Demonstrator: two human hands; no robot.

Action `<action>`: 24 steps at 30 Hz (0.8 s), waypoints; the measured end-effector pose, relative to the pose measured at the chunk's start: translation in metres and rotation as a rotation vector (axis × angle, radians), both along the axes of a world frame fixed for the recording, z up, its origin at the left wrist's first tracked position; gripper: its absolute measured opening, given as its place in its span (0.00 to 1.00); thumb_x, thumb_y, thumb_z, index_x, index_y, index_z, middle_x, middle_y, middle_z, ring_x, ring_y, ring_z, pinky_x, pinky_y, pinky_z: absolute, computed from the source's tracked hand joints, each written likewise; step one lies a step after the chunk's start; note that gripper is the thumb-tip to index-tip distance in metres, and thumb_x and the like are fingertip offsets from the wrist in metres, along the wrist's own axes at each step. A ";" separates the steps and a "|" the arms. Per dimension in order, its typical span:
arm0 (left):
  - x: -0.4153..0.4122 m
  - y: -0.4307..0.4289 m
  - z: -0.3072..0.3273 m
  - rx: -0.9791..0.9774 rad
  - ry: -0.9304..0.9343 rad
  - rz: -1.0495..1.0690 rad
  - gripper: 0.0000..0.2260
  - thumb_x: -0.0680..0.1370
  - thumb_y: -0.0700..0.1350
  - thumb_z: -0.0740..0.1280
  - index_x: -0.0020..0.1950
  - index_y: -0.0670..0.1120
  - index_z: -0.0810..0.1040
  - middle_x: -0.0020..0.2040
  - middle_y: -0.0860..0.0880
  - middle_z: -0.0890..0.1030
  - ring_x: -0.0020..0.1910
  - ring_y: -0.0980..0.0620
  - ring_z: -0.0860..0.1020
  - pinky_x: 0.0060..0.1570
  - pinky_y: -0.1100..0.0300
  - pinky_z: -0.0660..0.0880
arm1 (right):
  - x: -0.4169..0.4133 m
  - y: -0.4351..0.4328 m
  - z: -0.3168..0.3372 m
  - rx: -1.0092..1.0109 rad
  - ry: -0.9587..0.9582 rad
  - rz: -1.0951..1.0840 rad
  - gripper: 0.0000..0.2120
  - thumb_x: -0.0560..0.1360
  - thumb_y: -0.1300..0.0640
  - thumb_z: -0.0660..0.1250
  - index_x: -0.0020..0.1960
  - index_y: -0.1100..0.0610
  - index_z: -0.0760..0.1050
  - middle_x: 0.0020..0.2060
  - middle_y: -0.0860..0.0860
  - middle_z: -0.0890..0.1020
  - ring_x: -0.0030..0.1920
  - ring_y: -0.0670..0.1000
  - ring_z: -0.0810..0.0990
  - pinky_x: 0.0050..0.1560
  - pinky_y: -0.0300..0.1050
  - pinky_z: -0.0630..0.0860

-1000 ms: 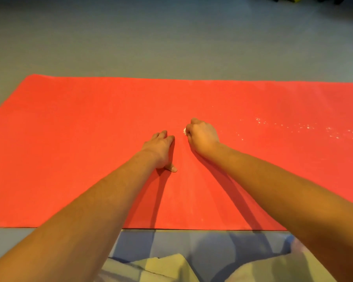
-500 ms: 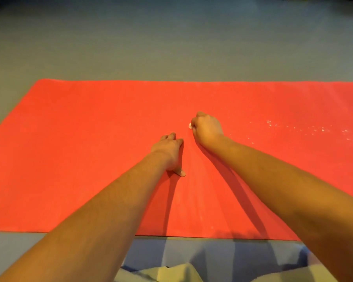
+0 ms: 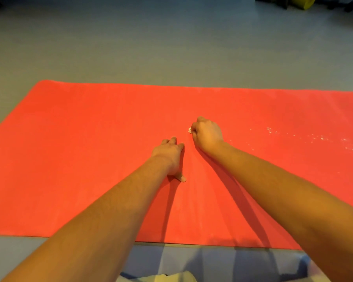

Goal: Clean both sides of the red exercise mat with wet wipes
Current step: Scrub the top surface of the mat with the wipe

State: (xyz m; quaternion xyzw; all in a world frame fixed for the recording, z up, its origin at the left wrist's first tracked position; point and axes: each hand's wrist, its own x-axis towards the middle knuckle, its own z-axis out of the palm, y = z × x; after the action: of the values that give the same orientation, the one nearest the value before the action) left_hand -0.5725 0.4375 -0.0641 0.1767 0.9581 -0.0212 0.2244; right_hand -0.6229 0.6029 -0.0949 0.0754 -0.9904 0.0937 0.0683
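The red exercise mat (image 3: 80,149) lies flat on the grey floor and fills the middle of the head view. My left hand (image 3: 170,157) rests on the mat near its centre, fingers pointing away, thumb spread toward me. Just right of it and a little farther away, my right hand (image 3: 207,134) is curled into a fist on the mat, gripping a small white wet wipe (image 3: 189,130). Only a bit of the wipe shows at the fist's left side. White specks (image 3: 314,139) lie scattered on the mat to the right of that hand.
Grey floor (image 3: 171,47) surrounds the mat. Dark and yellow objects (image 3: 302,3) sit at the far right edge of the floor. My knees in light cloth (image 3: 167,277) show at the bottom, just in front of the mat's near edge.
My right hand with the wipe has slid away from me over the mat. The left hand has stayed pressed in the same spot. The view has tilted slightly.
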 end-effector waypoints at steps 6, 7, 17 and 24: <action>-0.020 -0.001 -0.003 0.054 0.011 0.017 0.33 0.72 0.68 0.73 0.73 0.53 0.74 0.71 0.47 0.70 0.71 0.41 0.68 0.68 0.48 0.71 | 0.032 0.001 -0.002 0.016 -0.032 0.084 0.10 0.75 0.58 0.63 0.49 0.53 0.83 0.46 0.53 0.78 0.45 0.61 0.80 0.38 0.50 0.73; -0.027 -0.001 -0.005 0.102 0.037 0.038 0.25 0.76 0.64 0.70 0.69 0.53 0.77 0.69 0.47 0.72 0.69 0.41 0.69 0.66 0.49 0.72 | 0.038 0.003 -0.002 0.035 -0.042 0.125 0.10 0.75 0.57 0.63 0.50 0.53 0.83 0.46 0.53 0.78 0.46 0.60 0.80 0.38 0.50 0.72; -0.069 0.020 -0.049 0.402 0.402 0.105 0.10 0.72 0.51 0.63 0.50 0.49 0.76 0.53 0.48 0.74 0.53 0.43 0.75 0.49 0.47 0.75 | -0.034 0.015 -0.014 0.014 0.048 0.037 0.09 0.74 0.58 0.64 0.47 0.56 0.83 0.44 0.55 0.79 0.43 0.62 0.81 0.37 0.51 0.73; -0.090 0.030 -0.075 0.442 0.572 0.089 0.19 0.70 0.51 0.61 0.60 0.50 0.77 0.53 0.48 0.71 0.53 0.44 0.72 0.48 0.48 0.71 | -0.142 0.028 -0.014 0.060 0.084 -0.019 0.09 0.76 0.59 0.65 0.51 0.57 0.83 0.51 0.58 0.81 0.50 0.63 0.81 0.43 0.50 0.73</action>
State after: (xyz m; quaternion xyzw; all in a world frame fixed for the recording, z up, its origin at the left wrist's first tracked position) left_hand -0.6630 0.4674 -0.1391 0.1660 0.9703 0.1478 -0.0957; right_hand -0.7653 0.6308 -0.1090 0.0721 -0.9897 0.0600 0.1085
